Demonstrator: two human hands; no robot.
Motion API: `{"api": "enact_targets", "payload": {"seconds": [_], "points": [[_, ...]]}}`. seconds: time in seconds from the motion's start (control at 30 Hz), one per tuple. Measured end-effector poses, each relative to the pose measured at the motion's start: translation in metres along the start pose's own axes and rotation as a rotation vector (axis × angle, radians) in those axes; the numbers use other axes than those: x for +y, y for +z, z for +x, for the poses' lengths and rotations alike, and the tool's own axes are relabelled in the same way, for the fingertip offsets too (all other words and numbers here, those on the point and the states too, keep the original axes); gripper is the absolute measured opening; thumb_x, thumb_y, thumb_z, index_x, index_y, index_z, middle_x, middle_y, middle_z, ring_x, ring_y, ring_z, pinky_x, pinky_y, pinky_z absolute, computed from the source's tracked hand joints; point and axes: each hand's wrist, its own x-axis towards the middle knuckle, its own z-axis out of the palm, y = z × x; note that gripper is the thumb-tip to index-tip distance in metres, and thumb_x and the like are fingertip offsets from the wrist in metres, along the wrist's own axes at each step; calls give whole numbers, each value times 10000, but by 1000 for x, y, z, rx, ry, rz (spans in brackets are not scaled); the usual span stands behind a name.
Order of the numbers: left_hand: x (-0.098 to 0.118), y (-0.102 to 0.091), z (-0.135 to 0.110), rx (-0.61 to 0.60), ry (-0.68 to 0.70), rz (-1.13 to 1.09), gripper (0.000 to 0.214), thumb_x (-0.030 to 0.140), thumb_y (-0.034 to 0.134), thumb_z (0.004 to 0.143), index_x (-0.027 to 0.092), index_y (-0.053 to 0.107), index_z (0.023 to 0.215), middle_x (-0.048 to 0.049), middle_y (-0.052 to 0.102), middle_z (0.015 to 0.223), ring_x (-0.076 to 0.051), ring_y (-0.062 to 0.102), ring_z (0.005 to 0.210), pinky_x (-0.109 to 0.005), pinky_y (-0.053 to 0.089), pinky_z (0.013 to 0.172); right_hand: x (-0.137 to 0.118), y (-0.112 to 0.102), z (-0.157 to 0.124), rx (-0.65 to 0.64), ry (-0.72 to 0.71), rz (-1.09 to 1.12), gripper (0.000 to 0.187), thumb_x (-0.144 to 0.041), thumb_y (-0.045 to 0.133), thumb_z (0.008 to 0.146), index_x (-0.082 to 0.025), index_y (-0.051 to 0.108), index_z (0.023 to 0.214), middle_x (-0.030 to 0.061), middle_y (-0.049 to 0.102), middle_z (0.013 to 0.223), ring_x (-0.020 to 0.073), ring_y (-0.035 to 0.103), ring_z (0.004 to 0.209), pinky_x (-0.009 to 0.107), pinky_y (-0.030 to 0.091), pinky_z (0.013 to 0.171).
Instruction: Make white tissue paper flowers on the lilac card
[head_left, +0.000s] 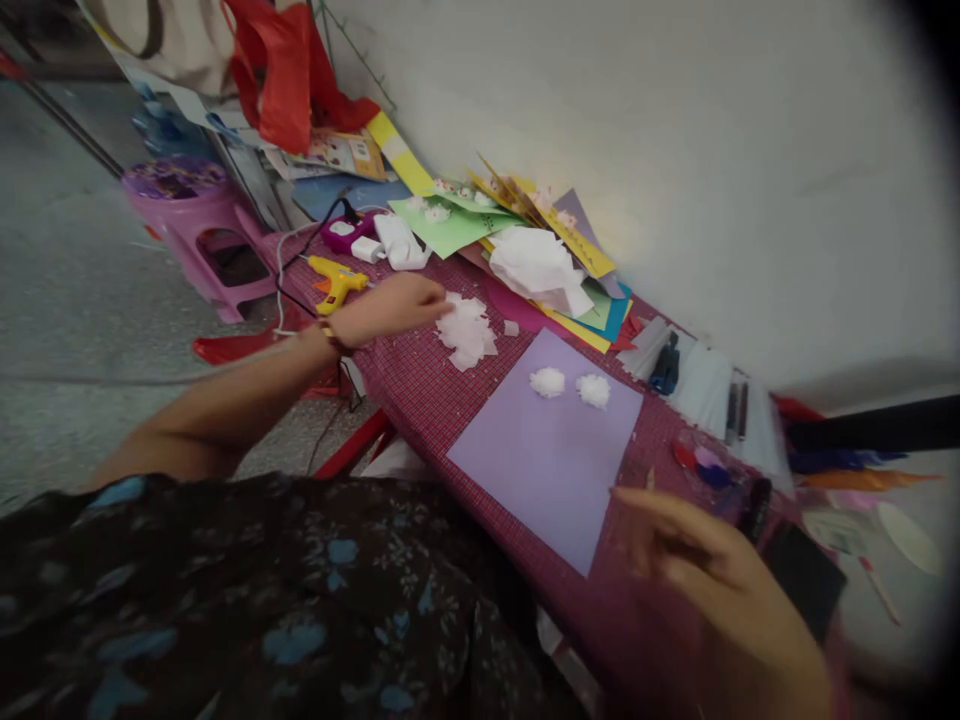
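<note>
My left hand [397, 308] reaches to a pile of small white paper pieces [469, 335]. Its fingers are bent and close together at the pile's edge, and what lies between the fingertips is hidden. A lilac sheet of paper [536, 460] lies flat beside the pile. Near its far edge sit two fluffy white clumps, a left clump [547, 382] and a right clump [593, 391], apart from each other. To the right of the sheet is my right hand [697, 560], slightly blurred, its fingers loosely curled and apart with nothing visible in them.
A yellow glue gun [335, 284] lies behind my left forearm, near cables and a white charger [367, 249]. Coloured cards [457, 228] and crumpled white paper [538, 265] lean at the wall. Glue sticks [705, 385] lie at right. A pink stool [202, 230] stands left.
</note>
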Motion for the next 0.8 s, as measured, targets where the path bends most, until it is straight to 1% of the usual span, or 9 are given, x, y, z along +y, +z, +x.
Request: {"api": "enact_targets", "payload": {"seconds": [0.07, 0.13, 0.27, 0.43, 0.53, 0.6, 0.67, 0.7, 0.8], "points": [[-39, -22, -25, -7, -303, 210, 512, 495, 395, 1003, 82, 675, 886, -65, 635, 794, -128, 508, 703, -243, 317, 664, 25, 6, 22, -13, 23, 135, 424, -529, 594, 923, -293, 634, 1273, -12, 615, 664, 124, 598, 587, 227, 479, 531], [-64, -35, -50, -17, -497, 310, 662, 594, 328, 1003, 36, 681, 953, -101, 633, 808, -163, 530, 765, -252, 345, 697, 44, 12, 35, 28, 70, 192, 419, -525, 620, 906, -276, 660, 1241, -16, 586, 634, 124, 595, 603, 230, 479, 567], [-82, -31, -76, -47, -545, 302, 778, 675, 253, 982, 25, 672, 895, -83, 581, 745, -124, 470, 681, -244, 303, 646, 63, 23, 40, -10, 200, 247, 511, -575, 644, 864, -209, 673, 1220, -8, 562, 649, 114, 537, 570, 207, 381, 476], [-100, -10, -60, -57, -698, 193, 534, 584, 549, 874, 63, 655, 823, -44, 522, 652, -135, 484, 697, -266, 278, 650, 72, 33, 44, -33, 264, 238, 571, -596, 644, 852, -179, 653, 1242, -23, 527, 633, 103, 486, 564, 203, 338, 483], [-109, -10, -57, -40, -656, 153, 419, 499, 573, 842, 101, 615, 718, -23, 471, 596, -133, 455, 635, -278, 259, 620, 76, 36, 47, -67, 268, 235, 563, -591, 652, 848, -178, 661, 1231, -28, 526, 634, 100, 478, 569, 210, 345, 508], [-103, -18, -63, -18, -630, 121, 409, 495, 549, 841, 142, 564, 637, -20, 446, 559, -134, 425, 577, -292, 246, 592, 79, 36, 46, -58, 274, 243, 561, -589, 666, 837, -180, 669, 1220, -23, 541, 645, 104, 496, 577, 214, 353, 512], [-83, -28, -74, 54, -596, 105, 421, 511, 492, 864, 168, 532, 624, -15, 437, 547, -133, 403, 544, -304, 226, 576, 81, 37, 47, -7, 284, 249, 541, -581, 676, 832, -185, 681, 1201, -17, 565, 642, 109, 510, 570, 217, 365, 507], [-67, -33, -80, 105, -568, 103, 414, 515, 473, 870, 176, 529, 640, -9, 435, 547, -131, 391, 536, -307, 214, 570, 81, 39, 47, 41, 278, 253, 520, -575, 680, 831, -186, 693, 1176, -13, 579, 636, 111, 515, 565, 219, 376, 507], [-5, -41, -95, 314, -327, 72, 416, 520, 516, 845, 183, 463, 607, 9, 420, 551, -105, 328, 505, -305, 180, 547, 73, 51, 53, 267, 194, 309, 426, -556, 682, 837, -192, 727, 1054, 1, 615, 628, 117, 546, 566, 238, 443, 551]]}}
